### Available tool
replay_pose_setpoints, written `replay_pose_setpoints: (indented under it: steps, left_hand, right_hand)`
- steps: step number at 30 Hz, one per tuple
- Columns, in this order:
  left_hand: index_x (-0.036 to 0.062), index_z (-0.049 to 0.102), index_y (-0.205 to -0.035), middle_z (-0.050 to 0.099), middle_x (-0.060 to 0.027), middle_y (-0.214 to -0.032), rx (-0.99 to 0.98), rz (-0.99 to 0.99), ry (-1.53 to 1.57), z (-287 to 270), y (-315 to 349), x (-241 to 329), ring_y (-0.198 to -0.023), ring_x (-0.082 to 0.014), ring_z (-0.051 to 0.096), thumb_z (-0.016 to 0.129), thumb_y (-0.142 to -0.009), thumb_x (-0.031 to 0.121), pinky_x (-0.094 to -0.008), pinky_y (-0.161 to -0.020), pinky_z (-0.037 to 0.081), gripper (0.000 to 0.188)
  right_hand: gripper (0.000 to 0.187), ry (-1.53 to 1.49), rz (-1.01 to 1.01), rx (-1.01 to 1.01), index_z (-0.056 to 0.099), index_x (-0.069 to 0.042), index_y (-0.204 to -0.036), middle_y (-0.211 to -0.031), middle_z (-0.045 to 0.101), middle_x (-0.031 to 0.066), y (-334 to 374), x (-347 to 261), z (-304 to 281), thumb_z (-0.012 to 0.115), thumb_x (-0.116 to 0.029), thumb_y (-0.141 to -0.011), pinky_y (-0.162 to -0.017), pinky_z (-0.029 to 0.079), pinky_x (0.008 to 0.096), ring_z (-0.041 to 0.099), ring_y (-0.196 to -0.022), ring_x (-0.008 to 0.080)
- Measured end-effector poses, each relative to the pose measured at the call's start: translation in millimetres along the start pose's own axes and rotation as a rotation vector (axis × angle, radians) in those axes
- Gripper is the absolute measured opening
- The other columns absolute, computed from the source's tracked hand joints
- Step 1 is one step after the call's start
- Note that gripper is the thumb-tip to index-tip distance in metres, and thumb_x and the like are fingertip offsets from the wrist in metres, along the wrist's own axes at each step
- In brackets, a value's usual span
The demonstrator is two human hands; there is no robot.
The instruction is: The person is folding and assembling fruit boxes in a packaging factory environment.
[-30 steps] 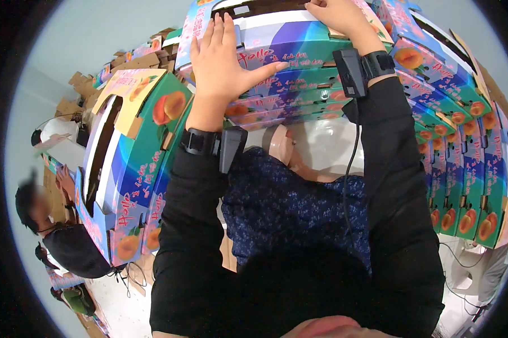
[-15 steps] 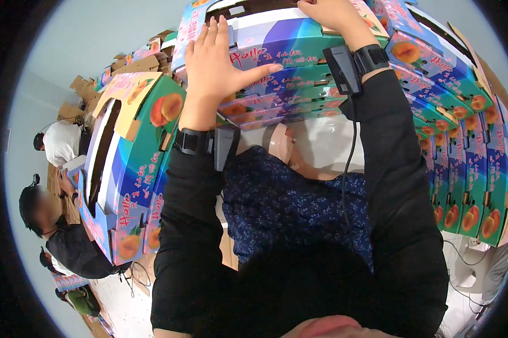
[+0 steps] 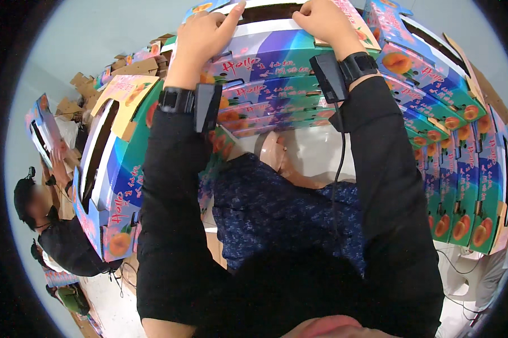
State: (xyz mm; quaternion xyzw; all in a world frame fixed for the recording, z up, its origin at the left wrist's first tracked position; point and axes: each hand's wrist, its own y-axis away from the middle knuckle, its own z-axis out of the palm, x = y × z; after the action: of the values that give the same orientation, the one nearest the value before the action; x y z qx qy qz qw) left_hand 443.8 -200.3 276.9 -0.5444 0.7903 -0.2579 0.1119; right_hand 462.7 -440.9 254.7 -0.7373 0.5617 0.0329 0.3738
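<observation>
A peach-printed cardboard carton [image 3: 265,44] in blue, purple and green tops the stack before me, a long slot along its upper face. At the carton's upper left corner, my left hand [image 3: 204,35] has its fingers bent over the edge and its thumb stretched toward the slot. My right hand [image 3: 325,23] grips the slot's rim near the right end with curled fingers. Both hands' fingertips are partly hidden. Similar cartons [image 3: 271,93] lie stacked under this one.
Another slotted carton [image 3: 124,149] stands at my left, and more cartons [image 3: 428,79] are piled at my right. Far left, a person in black [image 3: 68,242] handles a carton [image 3: 43,127]. Loose cardboard [image 3: 133,67] lies behind. A cable [image 3: 344,163] hangs from my right wrist device.
My left hand has gone from flat and spread on the carton's front to bent over its upper left corner. The right hand has shifted slightly left. The person at far left now handles a carton.
</observation>
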Motion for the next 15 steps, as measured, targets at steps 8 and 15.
replay_pose_setpoints:
  steps: [8,15]
  left_hand:
    - [0.0162,0.069,-0.108,0.066,-0.0137,-0.108,-0.129,-0.148,-0.171,37.2,-9.7,-17.7,-0.108,-0.0346,0.058,0.025,-0.087,0.066,-0.0572,-0.100,0.024,0.069]
    - [0.0023,0.068,-0.100,0.066,-0.0224,-0.099,-0.114,-0.153,0.036,23.4,0.7,2.1,-0.102,-0.0395,0.059,0.032,-0.092,0.054,-0.0523,-0.102,0.028,0.064]
  right_hand:
    - [0.029,0.018,0.011,-0.030,0.068,0.000,-0.078,-0.080,0.066,0.0225,-1.5,-1.6,0.7,0.059,-0.027,-0.074,-0.073,0.050,0.0421,0.064,-0.079,0.0353]
    - [0.029,0.059,0.023,-0.013,0.067,0.001,-0.077,-0.078,0.065,0.0223,-3.6,3.3,3.8,0.061,-0.027,-0.074,-0.072,0.050,0.0415,0.065,-0.078,0.0352]
